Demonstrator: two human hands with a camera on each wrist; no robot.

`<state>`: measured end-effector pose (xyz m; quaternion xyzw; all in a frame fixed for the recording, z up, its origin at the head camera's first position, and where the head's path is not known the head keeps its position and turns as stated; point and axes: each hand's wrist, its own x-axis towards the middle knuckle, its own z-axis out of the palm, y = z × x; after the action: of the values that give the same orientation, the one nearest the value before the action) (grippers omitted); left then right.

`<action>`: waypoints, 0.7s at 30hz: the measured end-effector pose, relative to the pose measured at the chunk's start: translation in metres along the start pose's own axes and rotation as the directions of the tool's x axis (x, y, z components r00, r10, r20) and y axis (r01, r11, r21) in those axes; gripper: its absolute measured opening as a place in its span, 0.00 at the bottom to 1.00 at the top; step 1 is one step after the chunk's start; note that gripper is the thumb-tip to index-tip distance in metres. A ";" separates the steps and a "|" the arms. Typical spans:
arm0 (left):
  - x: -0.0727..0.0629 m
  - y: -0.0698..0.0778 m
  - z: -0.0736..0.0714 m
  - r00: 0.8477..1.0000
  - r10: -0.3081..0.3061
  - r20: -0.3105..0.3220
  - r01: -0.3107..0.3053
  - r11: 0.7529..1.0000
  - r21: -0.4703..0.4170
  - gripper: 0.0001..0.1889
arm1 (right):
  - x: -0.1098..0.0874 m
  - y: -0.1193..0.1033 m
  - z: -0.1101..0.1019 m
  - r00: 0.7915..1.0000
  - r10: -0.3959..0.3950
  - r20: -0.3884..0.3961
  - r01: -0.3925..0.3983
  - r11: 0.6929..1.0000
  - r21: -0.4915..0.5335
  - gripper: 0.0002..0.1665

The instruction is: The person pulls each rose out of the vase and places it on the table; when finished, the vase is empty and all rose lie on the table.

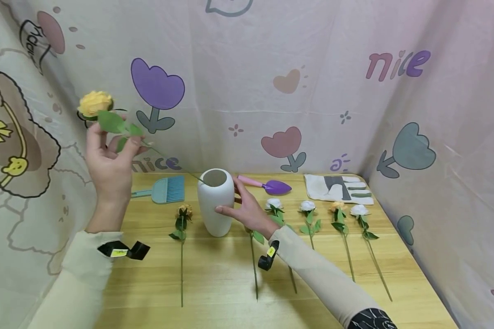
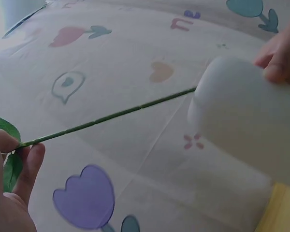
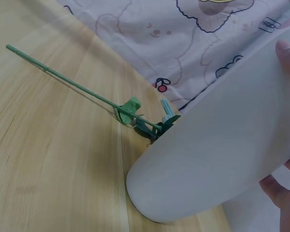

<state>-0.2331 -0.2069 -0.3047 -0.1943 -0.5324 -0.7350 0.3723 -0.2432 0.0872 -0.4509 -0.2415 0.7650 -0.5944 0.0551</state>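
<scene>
A yellow artificial rose (image 1: 96,104) is pinched by its leafy stem in my left hand (image 1: 111,160), raised at the left. Its thin green stem (image 2: 111,116) slants down to the right, and the tip lies at the mouth of the white vase (image 1: 216,208). My right hand (image 1: 253,208) grips the vase around its right side, thumb on the front and fingers behind. In the right wrist view, the vase's base (image 3: 159,198) is close over the wooden table. A second yellow rose (image 1: 184,211) lies left of the vase.
Several artificial roses lie on the table (image 1: 214,283) to the right, including white ones (image 1: 307,206) and an orange-yellow one (image 1: 337,207). Behind are a blue dustpan-like brush (image 1: 169,189), a purple trowel (image 1: 276,187) and a folded cloth (image 1: 338,189). A patterned curtain (image 1: 239,82) surrounds the table.
</scene>
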 end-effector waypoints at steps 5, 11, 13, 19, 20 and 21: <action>0.005 0.014 -0.030 0.992 -0.064 -0.112 0.053 0.993 -0.103 0.26 | 0.000 0.000 0.001 1.000 -0.008 -0.009 0.008 1.000 0.002 0.57; -0.010 0.015 -0.084 0.969 -0.248 0.001 0.247 0.968 0.036 0.25 | 0.000 0.000 0.002 1.000 -0.005 -0.006 0.005 1.000 0.001 0.58; -0.019 0.013 -0.106 0.933 -0.346 0.098 0.325 0.928 0.182 0.24 | 0.000 0.000 0.002 1.000 -0.005 -0.002 0.005 1.000 0.004 0.58; -0.045 -0.009 -0.167 0.719 -0.640 0.271 0.360 0.676 0.643 0.20 | 0.000 -0.001 0.002 1.000 -0.007 0.002 0.007 1.000 0.010 0.58; -0.050 -0.015 -0.174 0.688 -0.668 0.282 0.338 0.640 0.691 0.19 | -0.001 -0.001 0.002 1.000 -0.006 0.000 0.006 1.000 0.009 0.58; -0.055 -0.020 -0.180 0.659 -0.696 0.285 0.302 0.593 0.747 0.20 | -0.001 -0.001 0.002 1.000 -0.005 0.000 0.005 1.000 0.008 0.58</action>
<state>-0.1928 -0.3522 -0.4196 -0.0917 -0.8651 -0.4931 0.0100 -0.2418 0.0860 -0.4506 -0.2432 0.7621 -0.5975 0.0547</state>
